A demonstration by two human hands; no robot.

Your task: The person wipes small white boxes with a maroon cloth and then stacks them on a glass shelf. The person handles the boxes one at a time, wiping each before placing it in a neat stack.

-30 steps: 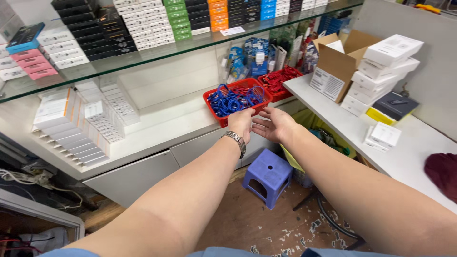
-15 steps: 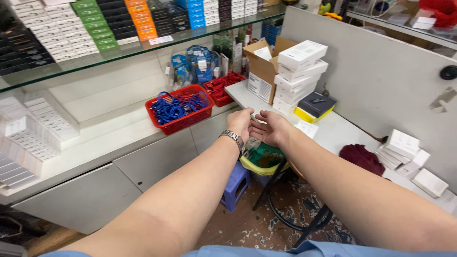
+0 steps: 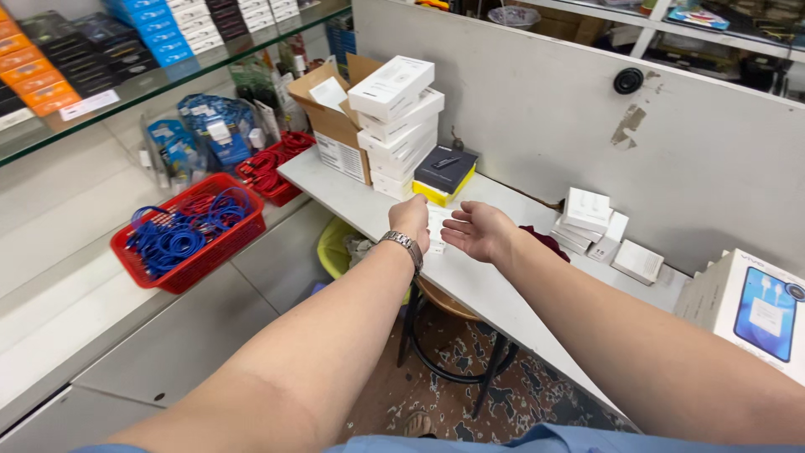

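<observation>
Nearest you, your left hand (image 3: 411,220), with a metal link watch (image 3: 402,245) at the wrist, is curled knuckles-up over the near long edge of the white laminate table (image 3: 495,289); whether its fingers are closed on anything cannot be told, since the hand hides them. Beside it, your right hand (image 3: 478,231) lies palm-up with fingers spread apart, holding nothing. Between the two hands, close to that near edge, lies a small flat white paper slip (image 3: 437,231), partly covered by the left hand. Judge it light, thin, limp and easily creased; take it by a free edge or corner between thumb and forefinger. Just beyond stands a flat black-lidded box on a yellow base (image 3: 445,172), then a stack of white cardboard cartons (image 3: 394,126) toward the table's far left corner. Small white boxes (image 3: 587,218) sit along the far edge by the grey partition.
</observation>
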